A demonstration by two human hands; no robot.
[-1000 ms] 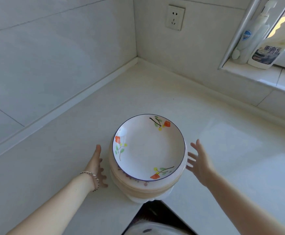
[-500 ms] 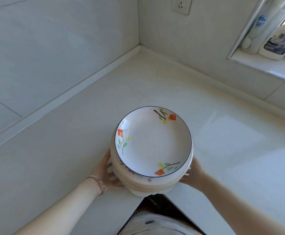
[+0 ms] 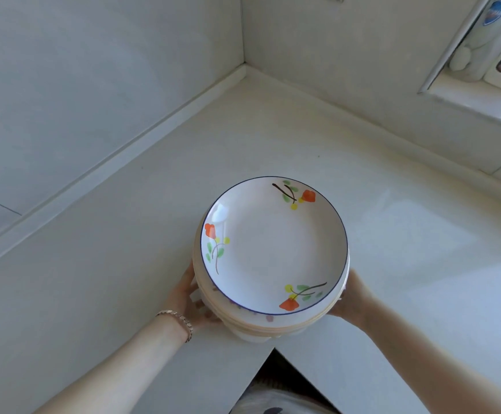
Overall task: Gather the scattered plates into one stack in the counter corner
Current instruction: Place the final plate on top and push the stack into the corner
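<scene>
A stack of several plates (image 3: 273, 246) is at the middle of the view, near the counter's inner front edge. Its top plate is white with a thin blue rim and three orange flower sprigs. My left hand (image 3: 188, 300) presses against the stack's left side, a bracelet on its wrist. My right hand (image 3: 349, 297) grips the right side; its fingers are hidden under the plates. Whether the stack rests on the counter or is lifted, I cannot tell. The counter corner (image 3: 243, 68) lies beyond it, where the two tiled walls meet.
The pale counter (image 3: 124, 249) runs left and right from the corner, with a raised strip along both walls. A window ledge (image 3: 479, 100) at the upper right holds two bottles (image 3: 482, 34). A dark gap (image 3: 276, 375) opens below the counter's inner edge.
Both hands went from open beside the stack to closed against its sides. The stack now sits slightly farther from me, toward the corner, and the view has tilted down.
</scene>
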